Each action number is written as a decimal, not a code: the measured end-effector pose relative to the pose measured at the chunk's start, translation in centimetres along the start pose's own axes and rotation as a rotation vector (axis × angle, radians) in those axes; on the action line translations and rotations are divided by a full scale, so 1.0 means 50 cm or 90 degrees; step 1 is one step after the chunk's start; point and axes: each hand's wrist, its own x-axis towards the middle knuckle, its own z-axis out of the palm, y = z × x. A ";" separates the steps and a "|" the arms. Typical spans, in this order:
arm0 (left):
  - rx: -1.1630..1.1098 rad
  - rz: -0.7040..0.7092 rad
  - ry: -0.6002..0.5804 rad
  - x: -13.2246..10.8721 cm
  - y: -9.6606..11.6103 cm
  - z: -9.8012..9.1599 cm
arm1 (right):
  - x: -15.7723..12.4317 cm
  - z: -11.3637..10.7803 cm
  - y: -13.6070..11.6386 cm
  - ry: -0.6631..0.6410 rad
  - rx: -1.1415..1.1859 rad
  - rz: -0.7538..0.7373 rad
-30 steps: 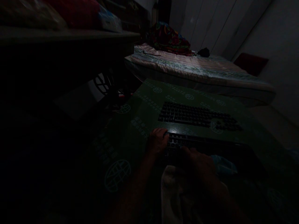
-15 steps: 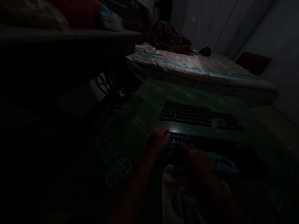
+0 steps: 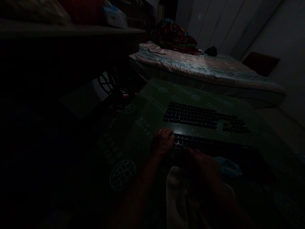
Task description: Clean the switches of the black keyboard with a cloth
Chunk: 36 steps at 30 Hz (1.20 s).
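Observation:
In the dim head view, a dark keyboard [image 3: 245, 159] lies across a low green table; its left part shows bare key positions. My left hand [image 3: 163, 140] grips the keyboard's left end, with the thumb on its top edge. Closed over the left part of the keyboard is my right hand [image 3: 202, 162]; its fingertips are lost in shadow. A blue cloth [image 3: 229, 167] sticks out from the little-finger side of this hand. Just behind the keyboard, rows of loose black keycaps [image 3: 193, 116] are laid out in keyboard order. A pale cloth [image 3: 175, 194] lies below my right forearm.
The green tabletop [image 3: 145, 105] carries white globe prints and lettering. A bed [image 3: 197, 66] with a dark red patterned blanket [image 3: 177, 36] stands beyond it. To the left is a higher table [image 3: 95, 31] with bags on it, above a dark spoked wheel [image 3: 106, 83].
My right hand has shifted very slightly over the keyboard, and the blue cloth's outline has changed. My left hand keeps its hold. The view has moved a little.

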 end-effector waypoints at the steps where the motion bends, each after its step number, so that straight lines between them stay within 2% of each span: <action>1: 0.000 -0.002 0.000 0.000 0.000 0.000 | -0.001 -0.001 0.002 -0.004 0.002 0.001; 8: -0.004 0.004 0.006 0.002 -0.001 0.003 | -0.004 -0.002 0.001 0.011 0.013 -0.001; 17: 0.002 0.004 0.003 0.000 -0.001 0.004 | 0.007 -0.010 -0.008 -0.028 0.003 -0.016; 23: -0.001 0.007 0.004 0.001 -0.002 0.006 | 0.013 -0.014 -0.016 -0.011 0.010 -0.060; 36: 0.007 -0.008 -0.012 0.002 -0.001 0.008 | 0.002 -0.009 -0.004 -0.006 -0.014 -0.008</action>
